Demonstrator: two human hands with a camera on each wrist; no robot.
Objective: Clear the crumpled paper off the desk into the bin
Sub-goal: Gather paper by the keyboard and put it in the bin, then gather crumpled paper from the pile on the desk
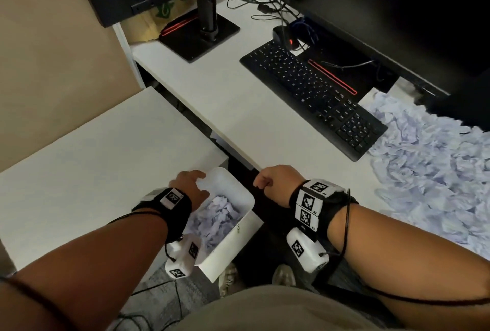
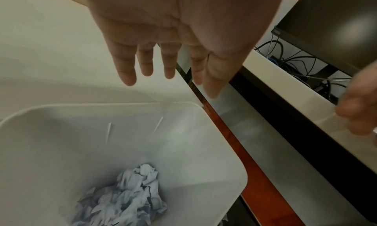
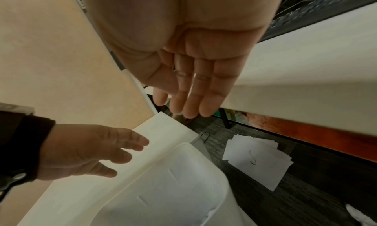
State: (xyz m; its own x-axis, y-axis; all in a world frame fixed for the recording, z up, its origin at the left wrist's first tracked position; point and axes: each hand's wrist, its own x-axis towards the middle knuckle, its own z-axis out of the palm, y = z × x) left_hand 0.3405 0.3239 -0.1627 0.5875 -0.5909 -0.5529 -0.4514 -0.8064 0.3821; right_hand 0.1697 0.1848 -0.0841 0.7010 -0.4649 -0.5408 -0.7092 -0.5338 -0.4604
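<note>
I am holding my left hand (image 2: 163,36) over the white bin (image 1: 240,220), fingers spread straight and gripping nothing; the left wrist view is showing this palm plainly, while the head view is giving only its back at lower centre of the frame. My right hand (image 3: 193,78) is hanging just right of the bin, by the front edge of the desk (image 1: 212,97). From the head view its fingers are looking tucked under, yet the right wrist view is showing them straight, together and empty. Crumpled paper (image 2: 126,195) is lying in the bottom of the bin, seen best in the left wrist view. A larger heap of paper (image 1: 429,166) is sitting at the right edge of the head view, beside the keyboard (image 1: 313,97). Only the right wrist view is showing flat sheets (image 3: 257,161) on the floor under the desk. A dark gap is separating the bin from the desk edge.
</note>
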